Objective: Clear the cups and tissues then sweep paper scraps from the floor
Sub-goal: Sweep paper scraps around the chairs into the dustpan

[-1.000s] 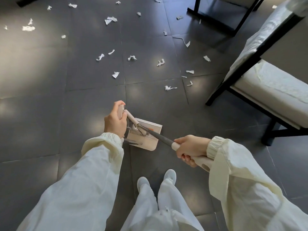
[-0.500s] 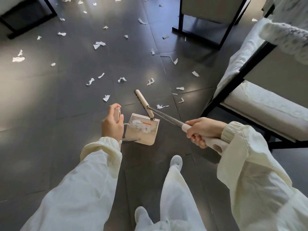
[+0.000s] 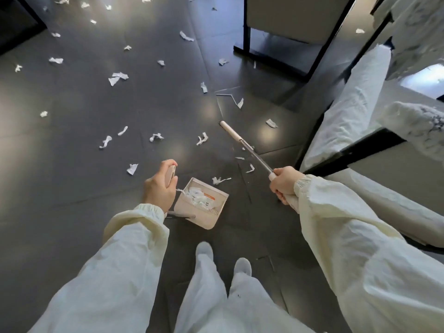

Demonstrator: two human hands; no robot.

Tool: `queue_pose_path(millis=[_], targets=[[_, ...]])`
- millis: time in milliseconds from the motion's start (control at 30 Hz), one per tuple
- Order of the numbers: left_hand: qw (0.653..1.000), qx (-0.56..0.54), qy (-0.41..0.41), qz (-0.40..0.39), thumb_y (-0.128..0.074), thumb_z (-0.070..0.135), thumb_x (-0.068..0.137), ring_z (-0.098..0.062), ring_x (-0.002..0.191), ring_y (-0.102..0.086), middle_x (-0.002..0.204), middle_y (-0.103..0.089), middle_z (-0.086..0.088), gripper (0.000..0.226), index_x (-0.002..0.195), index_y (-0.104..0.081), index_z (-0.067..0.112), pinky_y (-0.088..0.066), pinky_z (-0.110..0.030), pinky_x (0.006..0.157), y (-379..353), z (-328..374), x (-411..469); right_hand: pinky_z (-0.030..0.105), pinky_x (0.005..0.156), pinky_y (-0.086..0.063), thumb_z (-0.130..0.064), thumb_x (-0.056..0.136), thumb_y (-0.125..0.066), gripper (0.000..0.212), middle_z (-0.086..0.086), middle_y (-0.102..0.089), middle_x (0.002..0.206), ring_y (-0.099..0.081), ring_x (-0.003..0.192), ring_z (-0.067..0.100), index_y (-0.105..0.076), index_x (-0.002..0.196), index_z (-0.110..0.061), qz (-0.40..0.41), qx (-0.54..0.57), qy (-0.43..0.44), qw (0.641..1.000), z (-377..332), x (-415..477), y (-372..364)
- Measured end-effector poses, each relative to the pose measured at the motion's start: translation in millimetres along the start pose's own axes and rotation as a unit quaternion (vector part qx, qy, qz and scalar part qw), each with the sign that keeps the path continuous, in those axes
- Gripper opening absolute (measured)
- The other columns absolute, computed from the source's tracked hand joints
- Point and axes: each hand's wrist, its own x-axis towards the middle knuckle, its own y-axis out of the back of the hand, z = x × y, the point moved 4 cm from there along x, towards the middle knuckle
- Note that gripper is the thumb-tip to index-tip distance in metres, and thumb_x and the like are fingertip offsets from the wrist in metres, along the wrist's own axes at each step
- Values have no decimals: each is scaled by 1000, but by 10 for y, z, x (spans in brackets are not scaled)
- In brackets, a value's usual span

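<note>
My left hand grips the top of the dustpan's handle. The beige dustpan stands on the dark floor just in front of my feet, with white scraps inside it. My right hand grips the broom's white handle. The broom reaches forward, its narrow head down on the floor beyond the pan. Several white paper scraps lie scattered over the tiles ahead; one scrap lies just past the pan's mouth, and more scraps lie beside the broom's shaft.
A white cushioned seat with a black frame stands close on the right. A black-framed chair stands ahead, and dark furniture sits at the far left. My feet are right behind the pan.
The broom's head has swung out of the dustpan and forward to the right, onto the floor. My right hand moved rightward with it. The pan stays in my left hand.
</note>
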Motion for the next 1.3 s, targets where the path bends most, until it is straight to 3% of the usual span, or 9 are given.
queue_pose_path(millis=[233, 400, 467, 533, 667, 800, 900, 1033, 1300], targets=[[999, 16, 2, -36, -55, 11, 91, -24, 69, -44, 70, -51, 2, 28, 116, -54, 23, -30, -27, 66, -25, 7, 826, 24, 53, -41, -13, 99, -44, 40, 12, -48, 97, -48, 81, 24, -44, 138, -16, 47, -42, -56, 996, -225, 815, 223], [997, -18, 9, -74, -53, 13, 91, -30, 57, -49, 67, -51, 7, 25, 110, -53, 29, -51, -38, 62, -52, 160, 1252, 19, 48, -46, -9, 97, -44, 42, 12, -53, 94, -47, 64, 16, -43, 138, -9, 25, -93, -51, 994, -299, 1131, 177], [997, -17, 8, -80, -53, 15, 91, -30, 58, -50, 68, -52, 7, 24, 109, -53, 32, -52, -37, 61, -60, 205, 1352, 8, 35, -39, 0, 91, -47, 46, 5, -47, 80, -42, 60, 11, -42, 137, 2, -4, -105, -33, 994, -328, 1140, 72], [996, -10, 14, -88, -52, 17, 91, -31, 60, -52, 68, -52, 6, 24, 107, -52, 34, -52, -36, 60, -58, 218, 1367, 6, 29, -33, 1, 89, -49, 47, -1, -38, 71, -38, 58, 9, -42, 136, 3, -13, -139, -27, 990, -340, 1112, 2], [995, -8, 7, -95, -53, 16, 92, -32, 59, -54, 68, -53, 4, 24, 108, -52, 34, -54, -41, 60, -52, 201, 1275, 17, 45, -41, -7, 95, -44, 48, 3, -46, 78, -50, 66, 17, -36, 142, -10, -49, -147, -85, 984, -415, 899, -129], [996, -3, 3, -90, -53, 17, 93, -34, 62, -58, 69, -54, 0, 24, 109, -51, 35, -55, -44, 62, -49, 175, 1200, 11, 30, -33, -4, 92, -44, 45, 7, -51, 63, -50, 39, 14, -42, 137, -10, -99, -161, -81, 979, -493, 546, -415], [997, -12, 0, -77, -53, 17, 91, -34, 60, -58, 67, -54, 2, 25, 106, -51, 37, -55, -44, 61, -52, 172, 1126, 10, 31, -33, -7, 93, -46, 37, 5, -52, 59, -48, 44, 11, -49, 129, -9, -143, -147, -73, 976, -469, 340, -646], [999, -9, -5, -47, -55, 18, 90, -37, 63, -58, 71, -57, -5, 24, 107, -52, 36, -54, -42, 61, -73, 184, 973, 21, 52, -42, -8, 90, -47, 28, 6, -49, 68, -46, 53, 14, -54, 115, -17, -183, -110, -113, 970, -359, 95, -702], [999, -19, -15, -41, -54, 16, 90, -34, 59, -56, 70, -51, 11, 25, 104, -51, 37, -55, -43, 58, -62, 120, 770, 14, 35, -36, -3, 89, -50, 32, 7, -48, 59, -42, 32, 7, -53, 115, -21, -211, -45, -99, 971, -223, -330, -302]])
